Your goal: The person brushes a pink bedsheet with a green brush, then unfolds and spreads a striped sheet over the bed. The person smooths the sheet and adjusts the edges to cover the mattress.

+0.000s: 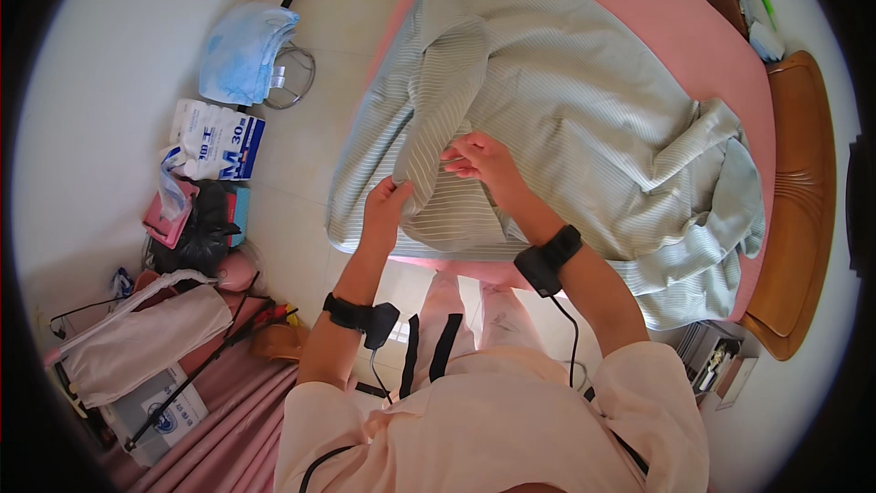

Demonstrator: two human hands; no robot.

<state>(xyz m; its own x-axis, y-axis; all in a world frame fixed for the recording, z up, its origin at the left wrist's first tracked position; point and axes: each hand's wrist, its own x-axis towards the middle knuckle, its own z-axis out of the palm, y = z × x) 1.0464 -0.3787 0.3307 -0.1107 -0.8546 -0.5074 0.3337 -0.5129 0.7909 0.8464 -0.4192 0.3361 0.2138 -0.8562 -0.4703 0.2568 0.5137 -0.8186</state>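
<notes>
A pale grey-green quilt point(570, 110) with thin white stripes lies rumpled over a bed with a pink sheet point(657, 9). At the quilt's near left part, one layer is folded over, and its edge hangs in a loose fold. My left hand point(387, 207) pinches that edge between thumb and fingers. To the right of it, my right hand point(485, 164) hovers close over the folded layer, fingers loosely bent and apart, with nothing seen in them. Dark bands with small boxes and cables sit on both my forearms.
A wooden headboard point(803, 210) closes the bed's right end. Along the left wall are a folded blue cloth point(245, 53) on a metal-ringed stand, a white-and-blue package point(217, 140), a black plastic bag point(203, 233) and pink curtain fabric point(214, 438). Pale tile floor point(306, 141) separates them from the bed.
</notes>
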